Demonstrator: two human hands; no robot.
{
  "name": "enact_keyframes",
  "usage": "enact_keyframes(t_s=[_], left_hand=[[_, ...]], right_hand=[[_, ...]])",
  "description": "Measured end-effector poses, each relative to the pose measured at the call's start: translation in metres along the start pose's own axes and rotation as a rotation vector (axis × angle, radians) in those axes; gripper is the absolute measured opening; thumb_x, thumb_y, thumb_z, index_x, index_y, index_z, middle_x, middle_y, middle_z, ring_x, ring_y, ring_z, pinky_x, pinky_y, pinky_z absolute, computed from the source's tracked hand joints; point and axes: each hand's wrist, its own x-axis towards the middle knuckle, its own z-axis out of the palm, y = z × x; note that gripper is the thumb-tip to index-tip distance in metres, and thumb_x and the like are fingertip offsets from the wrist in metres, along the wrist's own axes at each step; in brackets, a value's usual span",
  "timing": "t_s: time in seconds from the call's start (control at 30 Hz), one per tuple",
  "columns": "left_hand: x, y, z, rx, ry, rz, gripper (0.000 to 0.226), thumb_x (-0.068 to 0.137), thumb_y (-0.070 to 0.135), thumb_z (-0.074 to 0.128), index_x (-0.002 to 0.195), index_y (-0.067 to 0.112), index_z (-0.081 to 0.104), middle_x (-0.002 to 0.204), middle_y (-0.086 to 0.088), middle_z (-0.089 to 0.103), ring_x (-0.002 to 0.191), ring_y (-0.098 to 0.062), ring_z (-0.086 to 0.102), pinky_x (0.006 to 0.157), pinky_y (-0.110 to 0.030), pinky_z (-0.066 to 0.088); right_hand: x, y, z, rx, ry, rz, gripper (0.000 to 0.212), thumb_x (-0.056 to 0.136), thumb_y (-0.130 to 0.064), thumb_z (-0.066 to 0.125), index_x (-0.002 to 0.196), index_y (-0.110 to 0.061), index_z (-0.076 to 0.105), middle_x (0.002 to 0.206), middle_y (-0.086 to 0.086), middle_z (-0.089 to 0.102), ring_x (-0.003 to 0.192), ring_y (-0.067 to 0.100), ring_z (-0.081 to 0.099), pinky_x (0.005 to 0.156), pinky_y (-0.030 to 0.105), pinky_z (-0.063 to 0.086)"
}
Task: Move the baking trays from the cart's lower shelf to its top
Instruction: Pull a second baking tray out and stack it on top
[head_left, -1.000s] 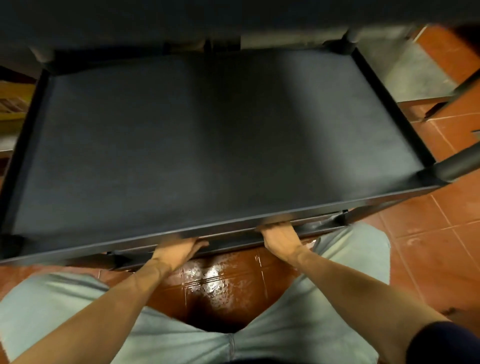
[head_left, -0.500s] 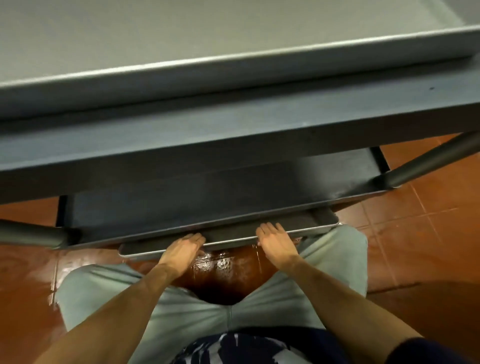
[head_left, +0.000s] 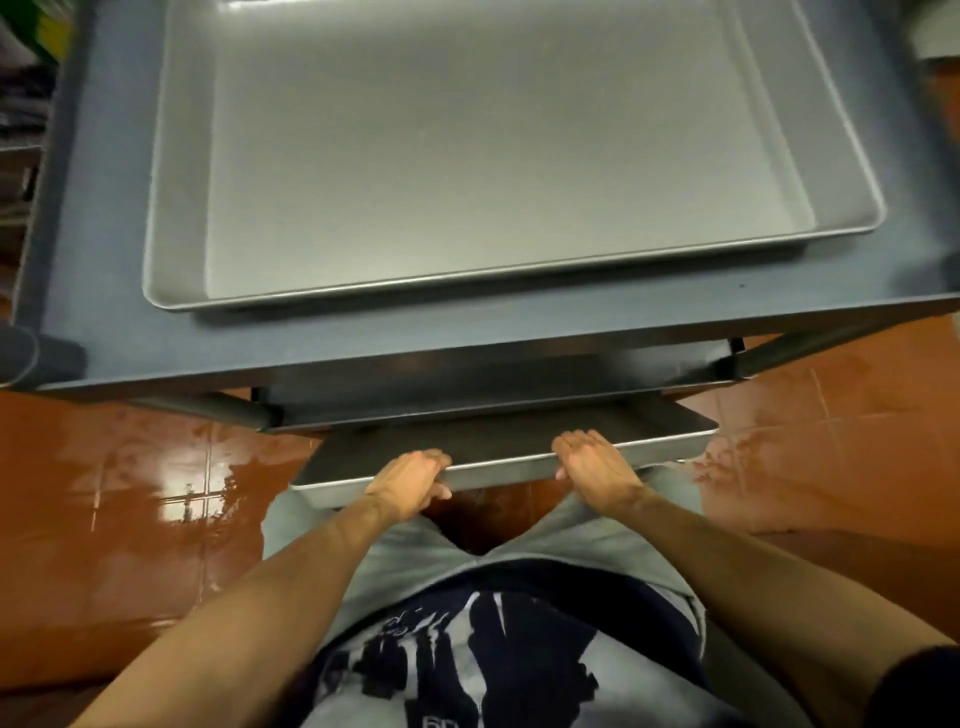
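Observation:
A grey metal baking tray (head_left: 457, 156) lies flat on the cart's top (head_left: 104, 291), filling most of it. Below, a second baking tray (head_left: 498, 457) sticks out towards me from the lower shelf (head_left: 467, 384), its far part hidden under the shelves. My left hand (head_left: 410, 483) grips that tray's near rim left of centre, thumb on top and fingers curled under. On the same rim, right of centre, my right hand (head_left: 592, 467) holds on with its fingers over the edge.
The cart's dark grey posts (head_left: 789, 348) stand at its near corners. Wet, shiny red floor tiles (head_left: 156, 493) lie on both sides of my legs. Some shelving shows dimly at the far left (head_left: 21, 104).
My view has risen from the lower shelf to above the cart top. The lower tray has slid out towards me, both hands still on its near rim.

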Motion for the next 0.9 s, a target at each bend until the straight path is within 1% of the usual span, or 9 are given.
enact_keyframes(t_s=[0.13,0.23,0.4,0.47,0.53,0.6,0.7,0.8,0.9], left_hand=[[-0.042,0.016,-0.045,-0.053,-0.044,-0.038,0.058,0.09,0.027,0.068,0.14,0.008,0.049,0.145,-0.01,0.052,0.132,-0.024,0.05,0.111,-0.03,0.036],[-0.076,0.026,-0.075,-0.087,-0.064,-0.045,0.055,0.088,0.028,0.07,0.136,0.009,0.053,0.133,-0.007,0.063,0.122,-0.02,0.059,0.102,-0.022,0.04],[-0.135,0.05,-0.135,-0.146,-0.118,-0.005,0.036,0.087,0.027,0.072,0.109,0.001,0.061,0.091,-0.006,0.068,0.102,-0.031,0.067,0.082,-0.03,0.049],[-0.156,0.061,-0.163,-0.078,-0.098,0.055,0.037,0.085,0.035,0.072,0.107,0.007,0.062,0.096,0.0,0.065,0.096,-0.022,0.065,0.081,-0.031,0.05],[-0.175,0.07,-0.19,-0.016,-0.074,0.108,0.034,0.083,0.043,0.072,0.093,0.012,0.061,0.088,0.0,0.064,0.077,-0.013,0.058,0.067,-0.029,0.044],[-0.193,0.081,-0.214,0.036,-0.078,0.151,0.037,0.083,0.045,0.071,0.082,0.011,0.056,0.08,-0.004,0.061,0.069,-0.016,0.051,0.06,-0.03,0.037],[-0.218,0.094,-0.243,0.057,-0.093,0.193,0.04,0.082,0.048,0.071,0.081,0.011,0.057,0.079,-0.008,0.063,0.067,-0.019,0.053,0.061,-0.034,0.041],[-0.241,0.103,-0.274,0.047,-0.085,0.231,0.037,0.079,0.053,0.072,0.078,0.018,0.059,0.072,0.0,0.063,0.058,-0.009,0.048,0.053,-0.023,0.036],[-0.265,0.112,-0.307,0.016,-0.067,0.254,0.035,0.075,0.056,0.074,0.073,0.025,0.057,0.063,0.01,0.058,0.057,-0.005,0.05,0.05,-0.016,0.034]], right_hand=[[-0.037,-0.017,-0.054,0.057,-0.022,0.0,0.03,0.091,-0.024,0.059,0.117,-0.01,0.054,0.119,0.011,0.061,0.112,0.026,0.055,0.096,0.033,0.036],[-0.066,-0.032,-0.097,0.144,-0.029,0.003,0.023,0.09,-0.023,0.061,0.11,-0.012,0.056,0.117,0.01,0.063,0.109,0.025,0.056,0.091,0.031,0.038],[-0.113,-0.053,-0.176,0.195,-0.07,0.019,0.02,0.089,-0.026,0.061,0.105,-0.014,0.058,0.111,0.009,0.064,0.102,0.025,0.059,0.084,0.033,0.044],[-0.128,-0.058,-0.203,0.197,-0.063,0.015,0.019,0.089,-0.028,0.06,0.104,-0.016,0.057,0.111,0.007,0.064,0.1,0.025,0.06,0.084,0.035,0.048],[-0.141,-0.061,-0.229,0.208,-0.061,-0.007,0.02,0.089,-0.03,0.06,0.104,-0.017,0.056,0.111,0.006,0.064,0.101,0.024,0.06,0.084,0.036,0.05],[-0.155,-0.064,-0.253,0.212,-0.07,-0.04,0.024,0.089,-0.034,0.059,0.107,-0.018,0.056,0.112,0.005,0.064,0.104,0.023,0.06,0.086,0.035,0.05],[-0.178,-0.068,-0.285,0.21,-0.057,-0.098,0.023,0.087,-0.04,0.061,0.102,-0.023,0.055,0.108,0.0,0.064,0.101,0.021,0.06,0.081,0.035,0.049],[-0.196,-0.073,-0.32,0.207,-0.043,-0.146,0.022,0.085,-0.043,0.063,0.085,-0.036,0.042,0.089,-0.013,0.054,0.089,0.015,0.058,0.07,0.03,0.042],[-0.209,-0.08,-0.363,0.169,-0.062,-0.171,0.024,0.082,-0.049,0.064,0.082,-0.036,0.044,0.082,-0.014,0.052,0.078,0.008,0.054,0.066,0.031,0.045]])
